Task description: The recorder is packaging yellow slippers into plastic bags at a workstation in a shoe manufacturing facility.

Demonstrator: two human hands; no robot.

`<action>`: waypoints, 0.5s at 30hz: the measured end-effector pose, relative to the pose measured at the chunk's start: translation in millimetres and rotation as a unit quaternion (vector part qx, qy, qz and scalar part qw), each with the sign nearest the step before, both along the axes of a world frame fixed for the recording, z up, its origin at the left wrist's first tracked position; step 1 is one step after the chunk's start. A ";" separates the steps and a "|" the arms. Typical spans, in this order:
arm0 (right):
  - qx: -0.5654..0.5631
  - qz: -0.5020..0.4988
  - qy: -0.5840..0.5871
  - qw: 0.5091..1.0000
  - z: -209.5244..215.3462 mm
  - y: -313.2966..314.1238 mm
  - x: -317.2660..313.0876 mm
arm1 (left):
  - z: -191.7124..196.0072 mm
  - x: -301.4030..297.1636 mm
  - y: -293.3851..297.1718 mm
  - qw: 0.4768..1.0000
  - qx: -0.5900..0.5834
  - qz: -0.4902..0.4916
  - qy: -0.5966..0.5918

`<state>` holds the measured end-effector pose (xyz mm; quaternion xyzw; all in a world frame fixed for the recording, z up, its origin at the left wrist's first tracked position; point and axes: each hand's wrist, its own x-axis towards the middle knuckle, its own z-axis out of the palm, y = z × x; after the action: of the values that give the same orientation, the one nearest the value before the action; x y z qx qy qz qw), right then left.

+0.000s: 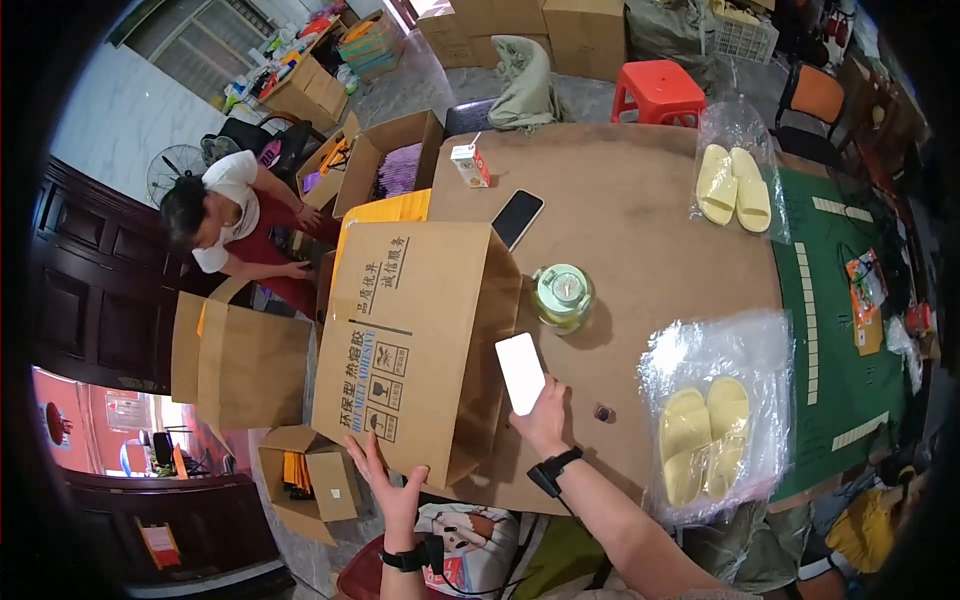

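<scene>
White card point(521, 372) being pinched in right hand point(545, 420), beside open carton mouth; left hand point(393, 490) bracing cardboard box point(410, 340), fingers spread, gripping nothing.

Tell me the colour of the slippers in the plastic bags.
Pale yellow, both pairs: slippers near the right hand, best in the head view.

A green glass jar point(562, 295) stands mid-tabletop point(640, 220), with a black phone point(517, 219) and a small carton point(470, 165) toward the far edge. Two bagged pairs of yellow slippers lie apart: one pair point(733, 187) at the far right, the other pair point(704, 438) near the right front corner. A red stool point(657, 91) stands beyond the far edge.
</scene>
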<state>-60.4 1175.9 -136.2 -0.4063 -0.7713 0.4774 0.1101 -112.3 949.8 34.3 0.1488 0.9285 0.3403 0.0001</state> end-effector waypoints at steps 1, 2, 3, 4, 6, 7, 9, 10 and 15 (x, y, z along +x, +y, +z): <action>-0.016 0.001 0.006 1.000 1.0 -6.5 -10.3 | -0.3 0.4 -1.0 1.000 0.013 0.013 -0.008; -0.010 0.016 0.014 1.000 1.5 -14.5 -18.7 | -0.5 0.6 -2.7 0.999 0.026 0.026 -0.015; 0.000 0.028 0.021 0.999 -6.4 -20.4 -27.8 | -2.1 0.0 -2.7 0.999 0.024 0.022 -0.016; -0.012 0.017 0.025 0.999 -14.8 -24.4 -42.1 | -4.9 0.1 -1.5 0.999 0.034 0.020 -0.014; -0.029 0.040 -0.020 0.999 -27.5 -39.7 -59.5 | -8.3 0.0 0.5 0.999 0.043 0.017 -0.013; 0.003 0.064 -0.056 0.996 -26.1 -47.9 -68.0 | -7.0 1.1 1.5 0.999 0.032 0.009 -0.001; 0.043 0.088 -0.071 0.993 -21.7 -63.0 -77.1 | -7.6 0.7 2.0 1.000 0.023 0.002 0.009; 0.069 0.102 -0.082 0.989 -20.1 -67.2 -79.5 | -8.0 -0.1 1.3 1.000 0.021 0.002 0.002; 0.096 0.209 -0.133 0.964 7.1 -53.0 -64.2 | -6.5 -0.3 -7.4 1.000 0.006 0.014 0.005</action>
<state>-124.6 1122.9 -129.1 -0.2833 -0.8890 0.3552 -0.0569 -112.6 942.4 27.8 0.1378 0.9285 0.3448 -0.0099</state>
